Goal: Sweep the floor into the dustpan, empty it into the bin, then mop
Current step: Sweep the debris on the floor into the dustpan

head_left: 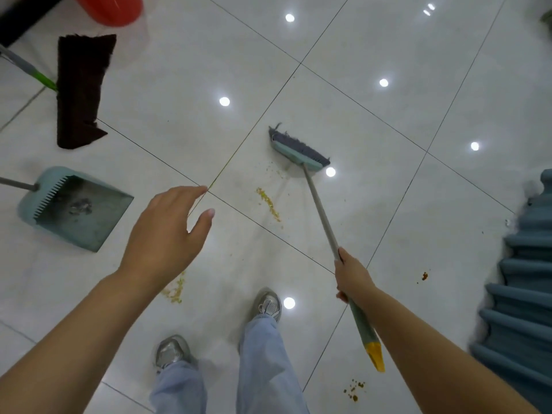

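Note:
My right hand (pixel 352 274) grips the grey handle of a teal broom (pixel 298 149), whose dark bristles rest on the white tiled floor beyond a streak of yellow crumbs (pixel 268 203). My left hand (pixel 167 234) hovers open above the floor with fingers relaxed, holding nothing. A teal dustpan (pixel 98 225) lies on the floor at the left, some grey dust inside it. More yellow crumbs (pixel 174 289) lie under my left wrist. Brown crumbs (pixel 354 389) lie at the lower right, and a small brown bit (pixel 424 275) at the right. A dark brown flat mop (pixel 80 91) lies at the upper left.
A red bucket (pixel 109 8) stands at the top left, beyond the mop. Blue-grey pleated fabric (pixel 519 279) hangs along the right edge. My two feet in silver shoes (pixel 267 304) stand at the bottom centre. A dark skirting (pixel 21 16) runs across the top left corner.

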Demonstrator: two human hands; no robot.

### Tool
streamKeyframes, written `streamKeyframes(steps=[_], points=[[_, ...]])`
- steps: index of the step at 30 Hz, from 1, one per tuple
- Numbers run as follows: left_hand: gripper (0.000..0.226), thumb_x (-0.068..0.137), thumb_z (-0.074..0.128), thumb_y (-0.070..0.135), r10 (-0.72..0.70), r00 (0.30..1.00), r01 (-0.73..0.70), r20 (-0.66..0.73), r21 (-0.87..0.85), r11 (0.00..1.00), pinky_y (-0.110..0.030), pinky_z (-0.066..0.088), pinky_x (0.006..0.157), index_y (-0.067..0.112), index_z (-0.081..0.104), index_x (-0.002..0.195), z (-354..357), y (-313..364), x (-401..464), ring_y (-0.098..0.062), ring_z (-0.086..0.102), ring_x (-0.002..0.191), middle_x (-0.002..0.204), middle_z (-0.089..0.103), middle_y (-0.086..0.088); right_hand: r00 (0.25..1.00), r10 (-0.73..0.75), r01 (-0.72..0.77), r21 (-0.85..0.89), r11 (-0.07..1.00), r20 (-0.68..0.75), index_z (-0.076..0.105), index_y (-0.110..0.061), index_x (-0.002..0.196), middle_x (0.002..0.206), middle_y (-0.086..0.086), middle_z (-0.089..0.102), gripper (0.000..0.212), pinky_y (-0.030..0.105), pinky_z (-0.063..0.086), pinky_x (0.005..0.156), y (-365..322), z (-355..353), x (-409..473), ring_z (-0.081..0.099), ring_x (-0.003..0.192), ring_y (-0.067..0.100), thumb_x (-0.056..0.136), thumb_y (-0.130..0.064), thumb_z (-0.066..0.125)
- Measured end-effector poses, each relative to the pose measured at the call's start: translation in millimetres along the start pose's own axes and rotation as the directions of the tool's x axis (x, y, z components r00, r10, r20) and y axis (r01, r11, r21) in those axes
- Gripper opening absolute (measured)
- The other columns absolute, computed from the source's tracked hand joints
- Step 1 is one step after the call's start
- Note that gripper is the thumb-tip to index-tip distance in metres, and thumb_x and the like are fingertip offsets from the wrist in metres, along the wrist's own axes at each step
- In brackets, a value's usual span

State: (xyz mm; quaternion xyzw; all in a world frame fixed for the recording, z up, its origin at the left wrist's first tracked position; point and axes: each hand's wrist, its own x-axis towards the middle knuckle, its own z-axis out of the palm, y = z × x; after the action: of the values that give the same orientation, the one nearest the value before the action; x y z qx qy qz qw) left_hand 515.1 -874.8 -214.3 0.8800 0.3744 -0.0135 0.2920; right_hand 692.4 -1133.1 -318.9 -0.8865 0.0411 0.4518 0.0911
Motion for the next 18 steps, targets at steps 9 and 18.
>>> streamKeyframes(steps=[9, 18], points=[[0.052, 0.093, 0.047, 0.040, 0.065, 0.996, -0.071, 0.059, 0.103, 0.992, -0.038, 0.044, 0.091, 0.016, 0.046, 0.139, -12.9, -24.6, -12.5, -0.026, 0.052, 0.119, 0.135, 0.055, -0.003, 0.994, 0.023, -0.028, 0.046, 0.999, 0.111, 0.036, -0.038, 0.144, 0.072, 0.010, 0.054, 0.042, 0.022, 0.045, 0.040, 74.8, 13.7, -88.4, 0.046, 0.046, 0.015, 0.103, -0.031, 0.036], [0.061, 0.088, 0.037, 0.045, 0.281, 0.949, -0.307, 0.145, 0.214, 0.927, -0.043, 0.044, 0.097, 0.010, 0.047, 0.136, -72.3, -98.1, -44.3, -0.030, 0.054, 0.116, 0.129, 0.059, -0.008, 0.990, 0.104, -0.070, 0.303, 0.950, -0.096, 0.038, -0.038, 0.143, 0.072, 0.017, 0.057, 0.040, 0.023, 0.044, 0.039, 70.8, 57.5, -135.0, 0.049, 0.050, 0.020, 0.104, -0.028, 0.035]])
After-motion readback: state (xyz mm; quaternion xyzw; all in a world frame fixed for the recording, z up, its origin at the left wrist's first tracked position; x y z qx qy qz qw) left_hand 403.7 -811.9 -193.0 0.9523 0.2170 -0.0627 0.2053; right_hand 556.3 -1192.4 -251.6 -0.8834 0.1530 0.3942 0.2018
